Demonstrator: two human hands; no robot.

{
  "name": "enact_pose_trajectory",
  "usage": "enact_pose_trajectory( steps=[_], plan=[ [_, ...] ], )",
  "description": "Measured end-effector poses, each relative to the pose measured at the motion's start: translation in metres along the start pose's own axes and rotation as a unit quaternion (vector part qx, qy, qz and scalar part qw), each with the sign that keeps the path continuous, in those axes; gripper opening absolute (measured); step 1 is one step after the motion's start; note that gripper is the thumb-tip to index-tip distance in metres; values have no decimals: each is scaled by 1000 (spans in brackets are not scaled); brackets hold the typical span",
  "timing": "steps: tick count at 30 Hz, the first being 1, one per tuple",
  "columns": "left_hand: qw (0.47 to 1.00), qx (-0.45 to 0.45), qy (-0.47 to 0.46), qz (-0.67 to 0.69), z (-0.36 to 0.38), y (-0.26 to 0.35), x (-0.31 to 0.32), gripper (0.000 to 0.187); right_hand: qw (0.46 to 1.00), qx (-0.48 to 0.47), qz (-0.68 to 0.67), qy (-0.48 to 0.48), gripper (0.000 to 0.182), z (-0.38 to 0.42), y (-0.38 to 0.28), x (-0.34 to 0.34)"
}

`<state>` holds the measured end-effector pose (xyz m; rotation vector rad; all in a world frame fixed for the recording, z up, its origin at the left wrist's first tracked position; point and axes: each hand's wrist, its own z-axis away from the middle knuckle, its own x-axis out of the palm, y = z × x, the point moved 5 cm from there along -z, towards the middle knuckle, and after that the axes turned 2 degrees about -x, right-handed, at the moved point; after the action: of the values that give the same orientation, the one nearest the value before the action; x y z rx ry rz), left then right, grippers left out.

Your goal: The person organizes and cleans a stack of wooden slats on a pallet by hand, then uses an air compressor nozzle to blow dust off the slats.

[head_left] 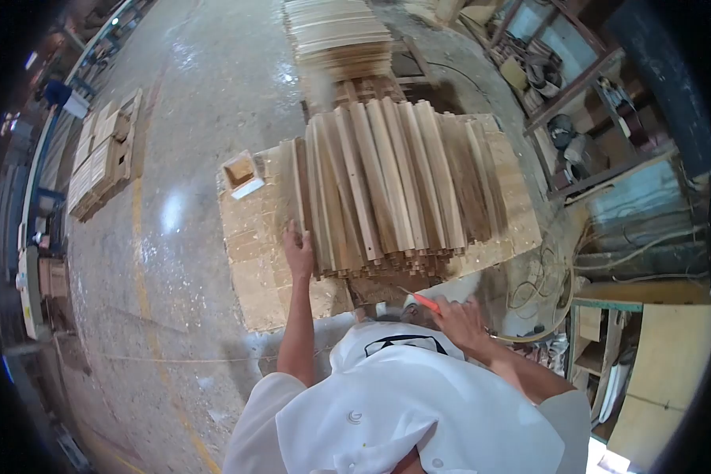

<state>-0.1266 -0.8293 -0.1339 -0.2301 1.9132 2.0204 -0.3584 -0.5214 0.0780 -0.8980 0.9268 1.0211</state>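
A wide pile of long, thin wooden strips lies on a plywood-topped table in front of me. At the pile's left side, near its lower end, my left hand rests against the outermost strips with its fingers apart. My right hand is below the pile to the right, closed around a tool with an orange handle. The tool's thin tip points up and left, toward the near ends of the strips.
A small open box sits at the table's left corner. Another wood stack stands beyond the table. Bundled wood on a pallet is at the left. Shelves, hoses and a cabinet line the right.
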Motion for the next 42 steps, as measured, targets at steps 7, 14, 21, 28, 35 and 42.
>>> enact_pose_trajectory(
  steps=[7,14,21,28,35,42],
  plan=[
    [995,55,13,-80,-11,83,18,56,973,207,11,97,27,56,116,11],
    [967,151,-41,-202,-25,185,83,69,945,287,3,158,36,39,218,-72],
    [925,234,-69,-291,-18,222,187,75,980,159,-113,46,51,-76,201,-185],
    [931,150,-28,-333,-6,234,236,77,996,-16,-83,-18,69,-239,230,-240],
    [898,71,4,-434,-3,241,253,73,997,74,30,-6,58,-411,341,-288],
    [901,73,4,-427,-7,244,255,72,989,14,141,31,51,-481,392,-250]
  ],
)
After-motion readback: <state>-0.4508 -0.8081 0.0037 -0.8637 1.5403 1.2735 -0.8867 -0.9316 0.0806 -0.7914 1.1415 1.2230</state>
